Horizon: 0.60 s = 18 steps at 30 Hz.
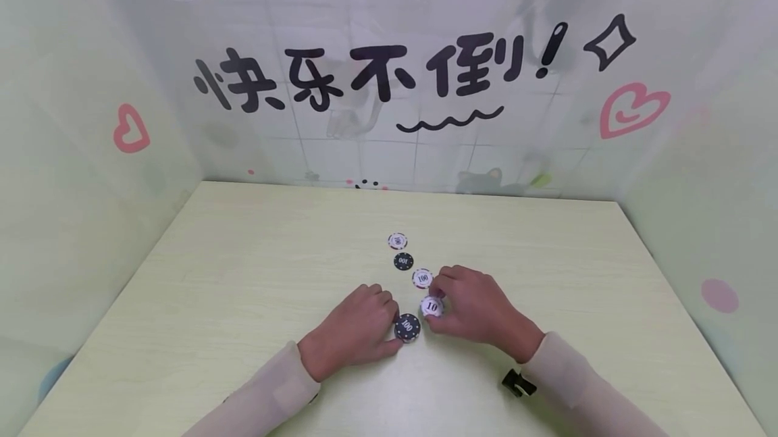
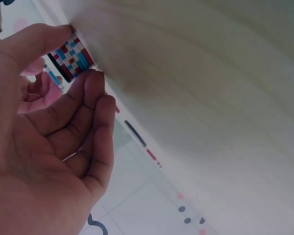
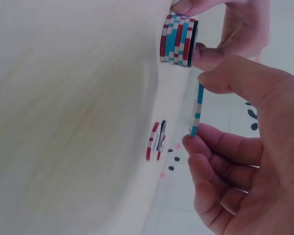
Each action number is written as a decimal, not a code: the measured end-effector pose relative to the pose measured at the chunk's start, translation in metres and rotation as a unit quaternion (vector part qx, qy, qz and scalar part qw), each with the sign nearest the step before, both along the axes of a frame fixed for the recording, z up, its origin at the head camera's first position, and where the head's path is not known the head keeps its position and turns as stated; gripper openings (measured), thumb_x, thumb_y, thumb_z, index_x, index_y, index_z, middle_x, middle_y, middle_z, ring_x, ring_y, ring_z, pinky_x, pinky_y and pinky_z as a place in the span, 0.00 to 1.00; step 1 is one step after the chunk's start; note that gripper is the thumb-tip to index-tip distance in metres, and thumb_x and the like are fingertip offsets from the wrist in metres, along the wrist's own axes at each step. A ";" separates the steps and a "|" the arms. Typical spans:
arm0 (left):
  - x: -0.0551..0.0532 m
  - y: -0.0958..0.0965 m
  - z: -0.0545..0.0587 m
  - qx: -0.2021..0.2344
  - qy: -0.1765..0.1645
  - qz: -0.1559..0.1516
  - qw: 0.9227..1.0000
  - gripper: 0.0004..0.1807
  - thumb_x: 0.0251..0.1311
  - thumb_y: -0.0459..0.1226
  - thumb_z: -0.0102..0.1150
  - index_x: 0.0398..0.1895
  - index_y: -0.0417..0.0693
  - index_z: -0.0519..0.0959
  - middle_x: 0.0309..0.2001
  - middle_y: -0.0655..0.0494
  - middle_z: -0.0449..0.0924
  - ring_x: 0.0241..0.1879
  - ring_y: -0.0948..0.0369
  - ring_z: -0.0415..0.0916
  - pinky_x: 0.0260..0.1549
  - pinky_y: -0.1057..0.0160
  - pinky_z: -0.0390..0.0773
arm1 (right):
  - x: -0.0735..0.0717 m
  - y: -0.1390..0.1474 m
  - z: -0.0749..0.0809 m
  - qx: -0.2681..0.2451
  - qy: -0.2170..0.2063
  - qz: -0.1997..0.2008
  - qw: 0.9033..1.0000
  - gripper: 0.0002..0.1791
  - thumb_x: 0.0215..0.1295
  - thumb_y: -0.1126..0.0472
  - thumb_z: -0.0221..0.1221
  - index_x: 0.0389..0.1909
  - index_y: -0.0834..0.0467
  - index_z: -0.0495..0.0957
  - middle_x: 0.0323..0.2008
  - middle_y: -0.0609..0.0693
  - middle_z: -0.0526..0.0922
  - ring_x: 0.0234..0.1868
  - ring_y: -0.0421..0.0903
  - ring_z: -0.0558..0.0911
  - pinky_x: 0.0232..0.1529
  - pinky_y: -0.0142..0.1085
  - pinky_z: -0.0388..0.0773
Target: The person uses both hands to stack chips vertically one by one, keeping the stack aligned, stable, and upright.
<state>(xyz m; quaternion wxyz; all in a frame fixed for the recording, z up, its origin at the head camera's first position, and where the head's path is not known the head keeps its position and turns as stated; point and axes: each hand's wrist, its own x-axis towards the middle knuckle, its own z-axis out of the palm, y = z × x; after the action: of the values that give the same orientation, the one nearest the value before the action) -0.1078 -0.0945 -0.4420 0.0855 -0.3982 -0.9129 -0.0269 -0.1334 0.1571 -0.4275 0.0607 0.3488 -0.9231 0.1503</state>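
A stack of poker chips [image 1: 407, 327], topped by a black one marked 100, stands on the table. My left hand [image 1: 355, 329] grips its side between thumb and forefinger; striped red, white and blue edges show on the stack [image 2: 74, 58] in the left wrist view. Just right of it, my right hand [image 1: 477, 307] pinches a white poker chip [image 1: 432, 306] marked 10. In the right wrist view this blue-and-white-edged chip [image 3: 197, 111] is held by its rim between thumb and forefinger, raised off the table beside the stack [image 3: 178, 41].
Beyond the hands, a white 100 chip [image 1: 422, 279], a black 100 chip [image 1: 404, 261] and another white 100 chip [image 1: 398, 241] lie in a row on the pale wooden table [image 1: 273, 241]. Printed wall sheets [image 1: 365, 153] enclose its back and sides. A small black object [image 1: 519, 383] shows by the right sleeve.
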 end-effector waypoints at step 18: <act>0.000 0.000 0.000 0.012 0.014 -0.010 1.000 0.20 0.61 0.52 0.76 0.27 0.48 0.81 0.25 0.61 0.74 0.27 0.62 0.63 0.30 0.65 0.67 | 0.011 -0.020 -0.004 -0.032 -0.012 0.061 0.998 0.13 0.57 0.51 0.77 0.37 0.53 0.88 0.34 0.40 0.83 0.34 0.36 0.75 0.31 0.29 0.74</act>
<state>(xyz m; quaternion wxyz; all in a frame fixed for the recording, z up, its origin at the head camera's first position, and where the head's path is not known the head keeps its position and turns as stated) -0.1075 -0.0950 -0.4424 0.1031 -0.4070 -0.9070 -0.0331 -0.1221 0.1367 -0.4320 0.0518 0.4006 -0.8953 0.1877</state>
